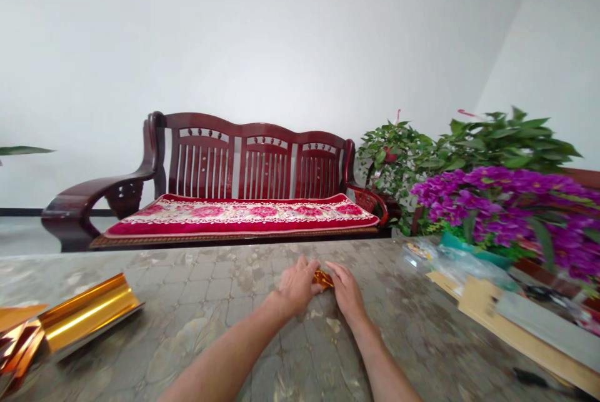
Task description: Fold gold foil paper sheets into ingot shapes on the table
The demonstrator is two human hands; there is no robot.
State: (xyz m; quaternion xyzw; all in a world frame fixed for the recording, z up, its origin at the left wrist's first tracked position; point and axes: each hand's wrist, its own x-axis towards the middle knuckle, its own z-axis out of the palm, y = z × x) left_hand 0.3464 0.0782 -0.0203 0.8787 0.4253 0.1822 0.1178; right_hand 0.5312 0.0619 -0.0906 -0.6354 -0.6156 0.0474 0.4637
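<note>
Here, the table (pixel 187 302) fills the lower part of the view under a patterned cover, and the wooden bench (pixel 267 129) stands beyond its far edge with a red flowered mat (pixel 244 211) along the seat. Purple flowers (pixel 506 202) crowd the right side. Toward the left edge of the table lies a roll of gold foil (pixel 91 314), its length slanting away to the right, with loose foil sheets (pixel 19 349) just beside it. Near the middle, well apart from that roll, the left hand (pixel 297 286) and the right hand (pixel 345 292) reach forward and lean toward each other. Between them, low at the table top, is a small crumpled piece of gold foil (pixel 323 278), lying to the right of the left fingers and to the left of the right ones. The left hand looks the nearer: its forefinger and thumb stand apart with the piece at the gap. The right fingers stretch forward, close together, beside the piece's right edge. Whether either hand is clamped on it, I cannot tell. What shows of the piece runs slightly longer side to side than front to back, but its true long axis is hidden.
</note>
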